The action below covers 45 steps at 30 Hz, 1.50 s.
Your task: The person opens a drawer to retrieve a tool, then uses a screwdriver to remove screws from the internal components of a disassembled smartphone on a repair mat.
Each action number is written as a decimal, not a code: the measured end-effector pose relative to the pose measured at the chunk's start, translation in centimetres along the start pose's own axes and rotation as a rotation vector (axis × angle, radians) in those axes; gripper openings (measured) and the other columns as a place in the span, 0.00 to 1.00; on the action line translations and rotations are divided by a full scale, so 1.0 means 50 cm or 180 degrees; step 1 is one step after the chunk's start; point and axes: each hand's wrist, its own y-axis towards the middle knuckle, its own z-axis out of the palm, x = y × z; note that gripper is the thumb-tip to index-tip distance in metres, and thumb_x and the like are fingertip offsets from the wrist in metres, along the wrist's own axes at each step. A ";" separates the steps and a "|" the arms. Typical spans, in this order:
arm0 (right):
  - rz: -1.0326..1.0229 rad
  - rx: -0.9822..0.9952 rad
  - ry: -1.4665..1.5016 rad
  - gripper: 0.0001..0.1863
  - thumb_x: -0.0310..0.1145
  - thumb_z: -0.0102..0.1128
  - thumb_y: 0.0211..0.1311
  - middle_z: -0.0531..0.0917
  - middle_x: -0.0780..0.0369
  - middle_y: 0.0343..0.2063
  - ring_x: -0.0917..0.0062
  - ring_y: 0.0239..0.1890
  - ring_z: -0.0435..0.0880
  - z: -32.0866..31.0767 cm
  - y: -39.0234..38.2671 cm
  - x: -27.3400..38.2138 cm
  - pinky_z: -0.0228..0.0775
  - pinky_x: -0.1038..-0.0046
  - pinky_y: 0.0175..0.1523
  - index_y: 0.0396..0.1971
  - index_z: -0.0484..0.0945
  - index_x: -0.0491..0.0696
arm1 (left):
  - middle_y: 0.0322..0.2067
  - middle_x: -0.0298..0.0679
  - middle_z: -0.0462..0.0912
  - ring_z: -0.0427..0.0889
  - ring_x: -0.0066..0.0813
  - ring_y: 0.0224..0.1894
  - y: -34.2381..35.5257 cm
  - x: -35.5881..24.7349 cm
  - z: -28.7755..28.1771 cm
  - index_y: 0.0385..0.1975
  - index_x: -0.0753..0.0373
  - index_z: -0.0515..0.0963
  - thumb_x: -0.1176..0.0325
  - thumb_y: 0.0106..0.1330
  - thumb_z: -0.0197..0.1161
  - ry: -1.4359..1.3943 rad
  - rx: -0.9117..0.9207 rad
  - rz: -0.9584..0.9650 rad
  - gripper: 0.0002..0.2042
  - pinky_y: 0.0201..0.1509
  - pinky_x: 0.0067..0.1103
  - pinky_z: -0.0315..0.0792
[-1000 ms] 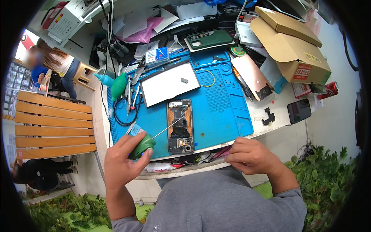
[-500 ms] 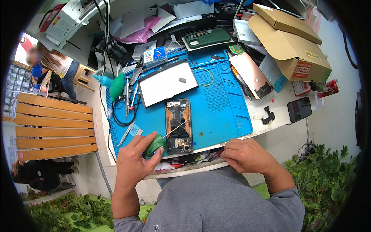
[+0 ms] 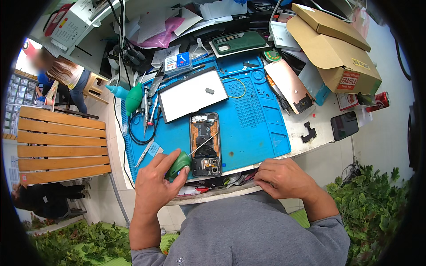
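My left hand (image 3: 157, 186) grips a green squeeze tool (image 3: 177, 162) with a long thin metal tube, which reaches up and right over an opened phone (image 3: 205, 144), its orange and black insides exposed, lying on a blue repair mat (image 3: 244, 142). My right hand (image 3: 282, 177) is curled closed at the bench's front edge, right of the phone; I cannot make out whether it holds anything. A white tray (image 3: 186, 99) with a small grey piece lies behind the phone. A white tool (image 3: 144, 153) is left of it.
Hand tools and a green bulb blower (image 3: 133, 99) stand at left, a pink-gold phone back (image 3: 286, 80), cardboard boxes (image 3: 333, 57), a dark phone (image 3: 344, 125) and a can (image 3: 380, 101) at right. Two people (image 3: 73, 82) are beyond a slatted wooden bench (image 3: 62, 144); another sits lower left.
My left hand with the green tool has moved right, closer to the phone, and its tube has shifted over the phone. My right hand has shifted slightly left, staying curled.
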 end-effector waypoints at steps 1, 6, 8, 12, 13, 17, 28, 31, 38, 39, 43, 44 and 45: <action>0.0002 0.0004 -0.0002 0.04 0.30 0.77 0.71 0.90 0.61 0.37 0.64 0.42 0.92 -0.001 0.001 0.001 0.85 0.61 0.45 0.39 0.90 0.46 | 0.38 0.44 0.89 0.88 0.42 0.33 -0.001 0.000 0.000 0.61 0.62 0.93 0.65 0.68 0.84 0.0001 -0.0002 -0.0002 0.22 0.38 0.32 0.81; -0.0017 -0.0030 -0.0036 0.04 0.30 0.77 0.70 0.89 0.62 0.36 0.65 0.42 0.92 0.000 0.005 0.000 0.85 0.61 0.45 0.39 0.91 0.47 | 0.38 0.45 0.89 0.88 0.45 0.34 0.005 -0.005 -0.001 0.60 0.63 0.92 0.65 0.68 0.84 0.0024 0.0020 -0.0030 0.22 0.39 0.33 0.81; -0.0069 -0.0028 -0.0067 0.04 0.30 0.78 0.70 0.89 0.62 0.36 0.65 0.42 0.92 0.000 0.007 0.000 0.85 0.61 0.44 0.38 0.91 0.47 | 0.38 0.46 0.89 0.88 0.46 0.34 0.013 -0.007 0.003 0.60 0.64 0.92 0.65 0.68 0.84 0.0020 -0.0033 -0.0012 0.22 0.39 0.34 0.81; -0.0075 -0.0046 -0.0077 0.04 0.30 0.78 0.69 0.88 0.62 0.35 0.65 0.42 0.91 0.000 0.004 -0.001 0.85 0.62 0.44 0.38 0.91 0.48 | 0.38 0.42 0.90 0.92 0.44 0.33 0.024 -0.001 0.010 0.60 0.61 0.93 0.60 0.70 0.83 0.0175 -0.0168 0.0120 0.21 0.36 0.35 0.84; -0.0069 -0.0050 -0.0069 0.04 0.30 0.78 0.69 0.88 0.62 0.35 0.65 0.42 0.91 0.000 0.003 -0.002 0.85 0.62 0.44 0.38 0.91 0.47 | 0.38 0.42 0.90 0.92 0.44 0.33 0.025 -0.002 0.009 0.60 0.61 0.93 0.60 0.70 0.83 0.0175 -0.0166 0.0125 0.21 0.36 0.35 0.84; -0.0072 -0.0060 -0.0048 0.04 0.30 0.78 0.69 0.89 0.62 0.36 0.65 0.42 0.91 0.003 0.005 -0.006 0.85 0.61 0.44 0.38 0.90 0.47 | 0.38 0.46 0.90 0.89 0.45 0.34 0.017 -0.005 0.004 0.61 0.63 0.92 0.65 0.69 0.83 0.0043 -0.0069 -0.0020 0.21 0.39 0.34 0.81; -0.0194 -0.0313 0.0030 0.07 0.29 0.81 0.67 0.87 0.63 0.34 0.66 0.39 0.90 0.006 0.023 0.006 0.83 0.62 0.41 0.38 0.89 0.47 | 0.38 0.45 0.89 0.88 0.44 0.33 0.015 -0.018 0.001 0.60 0.63 0.92 0.63 0.70 0.83 0.0165 -0.0052 -0.0021 0.21 0.37 0.33 0.81; -0.0243 -0.0434 -0.0003 0.08 0.29 0.82 0.66 0.85 0.64 0.34 0.67 0.38 0.89 0.010 0.034 0.013 0.82 0.62 0.40 0.39 0.89 0.48 | 0.37 0.44 0.88 0.88 0.44 0.33 0.018 -0.017 0.001 0.60 0.63 0.92 0.63 0.70 0.83 0.0192 -0.0054 -0.0025 0.21 0.38 0.34 0.80; -0.0723 -0.0633 -0.0164 0.13 0.31 0.83 0.66 0.86 0.64 0.41 0.68 0.46 0.84 0.035 0.069 0.016 0.78 0.64 0.50 0.48 0.90 0.49 | 0.40 0.41 0.91 0.92 0.44 0.33 0.025 -0.010 0.001 0.61 0.59 0.92 0.56 0.72 0.82 0.0369 -0.0085 0.0146 0.22 0.36 0.36 0.84; -0.0723 -0.0640 -0.0168 0.13 0.31 0.83 0.66 0.86 0.64 0.41 0.68 0.46 0.84 0.034 0.071 0.017 0.78 0.64 0.50 0.48 0.90 0.49 | 0.39 0.41 0.91 0.92 0.44 0.32 0.024 -0.010 -0.001 0.61 0.59 0.93 0.56 0.72 0.82 0.0407 -0.0096 0.0205 0.22 0.36 0.36 0.84; -0.0680 -0.0625 -0.0130 0.15 0.32 0.82 0.67 0.86 0.64 0.43 0.68 0.49 0.84 0.032 0.074 0.019 0.77 0.63 0.52 0.51 0.89 0.48 | 0.39 0.41 0.91 0.91 0.44 0.31 0.020 -0.013 -0.004 0.61 0.59 0.93 0.56 0.72 0.82 0.0399 -0.0059 0.0162 0.22 0.35 0.36 0.84; -0.0660 -0.0618 -0.0135 0.15 0.32 0.82 0.67 0.86 0.64 0.43 0.68 0.49 0.84 0.030 0.075 0.019 0.77 0.63 0.52 0.51 0.89 0.47 | 0.39 0.41 0.91 0.91 0.44 0.31 0.022 -0.016 -0.004 0.61 0.59 0.93 0.56 0.72 0.82 0.0400 -0.0047 0.0143 0.22 0.35 0.36 0.84; -0.0660 -0.0617 -0.0131 0.15 0.32 0.82 0.67 0.86 0.64 0.43 0.68 0.49 0.84 0.031 0.077 0.018 0.77 0.63 0.52 0.51 0.89 0.47 | 0.39 0.41 0.91 0.91 0.44 0.30 0.024 -0.017 -0.003 0.61 0.59 0.93 0.56 0.72 0.82 0.0401 -0.0035 0.0125 0.22 0.35 0.36 0.84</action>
